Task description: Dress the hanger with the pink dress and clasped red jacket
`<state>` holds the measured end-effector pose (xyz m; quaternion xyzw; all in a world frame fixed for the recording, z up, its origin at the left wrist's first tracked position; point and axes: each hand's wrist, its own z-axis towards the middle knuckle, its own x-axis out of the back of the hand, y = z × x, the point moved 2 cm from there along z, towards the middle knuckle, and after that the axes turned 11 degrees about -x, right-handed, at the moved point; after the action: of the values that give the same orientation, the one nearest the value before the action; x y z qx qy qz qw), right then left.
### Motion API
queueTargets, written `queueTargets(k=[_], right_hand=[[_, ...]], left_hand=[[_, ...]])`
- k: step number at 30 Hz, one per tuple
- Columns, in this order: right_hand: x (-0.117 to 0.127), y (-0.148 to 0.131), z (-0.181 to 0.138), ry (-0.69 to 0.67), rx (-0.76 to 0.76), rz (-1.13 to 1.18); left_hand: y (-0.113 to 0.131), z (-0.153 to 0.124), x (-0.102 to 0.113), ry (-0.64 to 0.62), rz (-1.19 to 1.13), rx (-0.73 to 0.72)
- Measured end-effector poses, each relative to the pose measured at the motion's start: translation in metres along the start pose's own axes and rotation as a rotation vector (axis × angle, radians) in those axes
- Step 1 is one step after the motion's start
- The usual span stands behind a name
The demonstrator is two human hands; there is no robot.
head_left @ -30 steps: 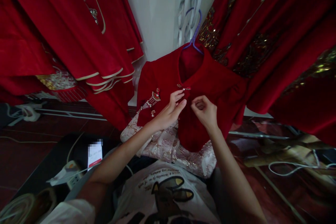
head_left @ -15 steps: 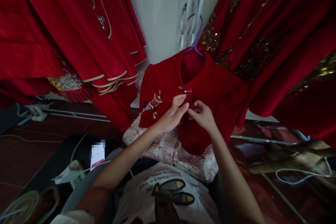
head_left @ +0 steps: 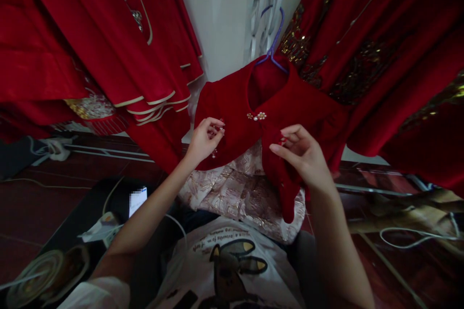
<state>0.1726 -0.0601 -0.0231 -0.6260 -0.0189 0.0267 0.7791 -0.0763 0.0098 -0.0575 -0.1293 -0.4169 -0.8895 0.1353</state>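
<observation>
Red jacket: the soft-looking, red cloth jacket [head_left: 235, 128] hangs in front of us from a thin purple hanger [head_left: 271, 52], its lower edge over our lap.
Left grip: our left hand [head_left: 208, 137] bends over the jacket's beaded trim [head_left: 213, 153], thumb and fingertips close together; we cannot tell whether they pinch anything.
Right grip: our right hand [head_left: 299, 152] is at the jacket's front edge, thumb and forefinger apart with a bit of red between; we cannot tell whether cloth is caught.
Collar: a pale, flower-shaped clasp [head_left: 257, 116] sits at the neckline.
Lap: pinkish-white, shiny brocade cloth [head_left: 239, 198] lies under the hem.
Handling: we judge the jacket light, limp and not slippery, the beads fragile; the plain front edge is our safest hold.
</observation>
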Motion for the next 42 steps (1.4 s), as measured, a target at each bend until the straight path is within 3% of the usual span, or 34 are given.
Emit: queueTargets(k=[3, 6, 12, 19, 26, 31, 36, 42], right_hand=[[-0.029, 0.015, 0.005, -0.068, 0.005, 0.004], [-0.053, 0.034, 0.018, -0.089, -0.052, 0.007], [-0.072, 0.065, 0.064, 0.035, -0.034, -0.02], [-0.079, 0.073, 0.084, 0.019, -0.021, -0.157], [-0.081, 0.067, 0.082, 0.047, 0.017, -0.249], [-0.085, 0.071, 0.082, 0.077, 0.075, -0.293], [-0.092, 0.071, 0.083, 0.189, 0.155, -0.311], [-0.094, 0.07, 0.086, 0.244, 0.167, -0.343]], left_hand=[[-0.03, 0.005, 0.0, 0.16, -0.005, 0.052], [-0.043, 0.01, -0.011, 0.198, -0.095, 0.084], [-0.042, 0.015, -0.016, 0.194, -0.293, 0.2], [-0.041, 0.012, -0.009, 0.216, -0.562, 0.372], [-0.033, 0.006, -0.007, 0.235, -0.538, 0.326], [-0.022, 0.0, -0.005, 0.165, -0.408, 0.191], [-0.026, 0.003, -0.006, 0.188, -0.268, 0.122], [-0.028, 0.012, -0.001, 0.098, -0.17, 0.056]])
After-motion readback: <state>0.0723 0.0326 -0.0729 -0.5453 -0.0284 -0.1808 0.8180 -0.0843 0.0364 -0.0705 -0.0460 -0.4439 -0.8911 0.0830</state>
